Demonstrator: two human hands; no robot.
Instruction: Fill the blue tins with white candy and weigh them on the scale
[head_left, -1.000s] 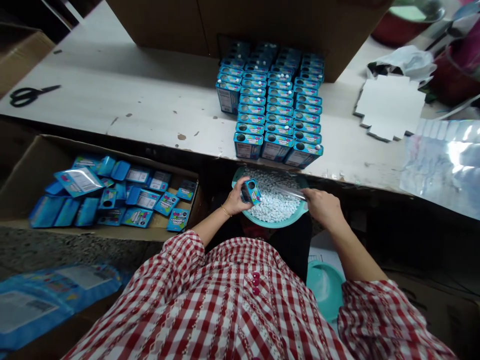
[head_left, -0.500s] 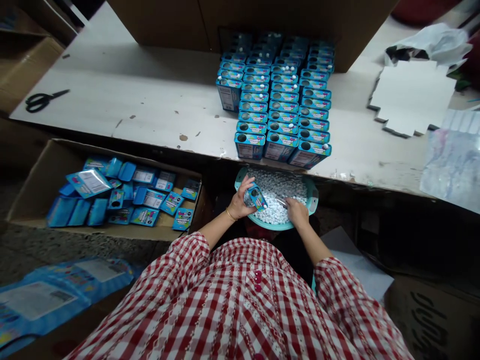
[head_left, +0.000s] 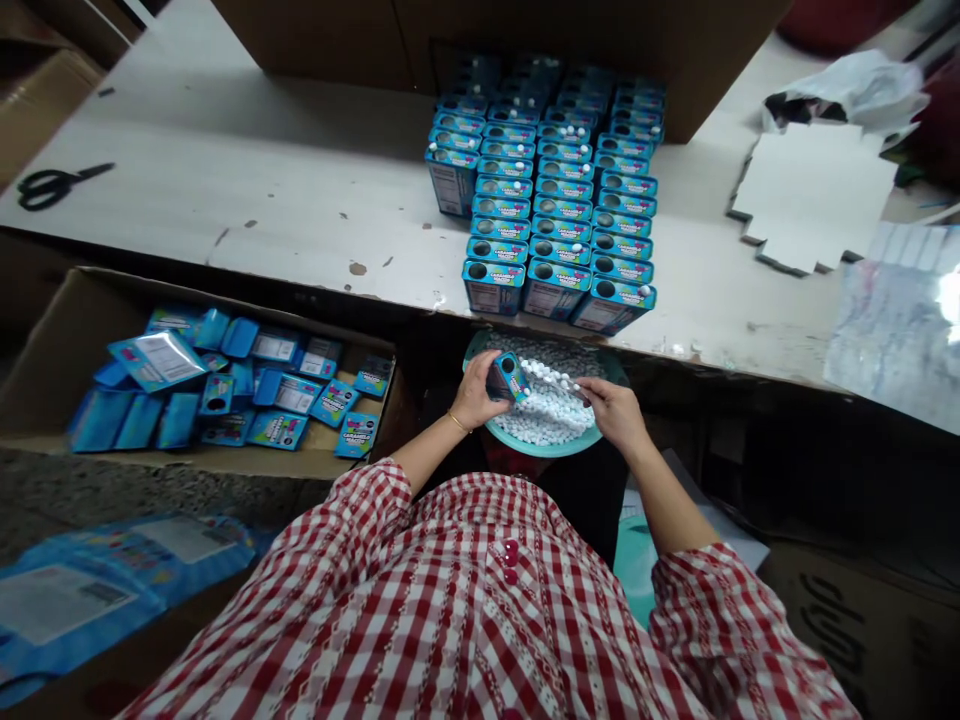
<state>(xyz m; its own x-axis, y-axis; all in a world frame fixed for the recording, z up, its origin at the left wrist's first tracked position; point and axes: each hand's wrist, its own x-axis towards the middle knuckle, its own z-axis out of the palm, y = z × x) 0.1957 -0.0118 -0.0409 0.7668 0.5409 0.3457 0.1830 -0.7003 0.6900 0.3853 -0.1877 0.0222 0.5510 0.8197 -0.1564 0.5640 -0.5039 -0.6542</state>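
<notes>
Low over the teal basin (head_left: 514,436) of white pellets (head_left: 553,424), the left hand (head_left: 476,395) is curled around a small blue tin (head_left: 508,378), its round opening facing up. The right hand (head_left: 611,408) is closed on the handle end of a scoop (head_left: 576,388) heaped with pellets, just beside the tin, to its right. On the far side, rows of blue tins (head_left: 559,220) stand on the white table (head_left: 315,190), with scissors (head_left: 64,185) at its left end. A cardboard box (head_left: 330,462) of loose tins (head_left: 274,395) lies left of the basin.
</notes>
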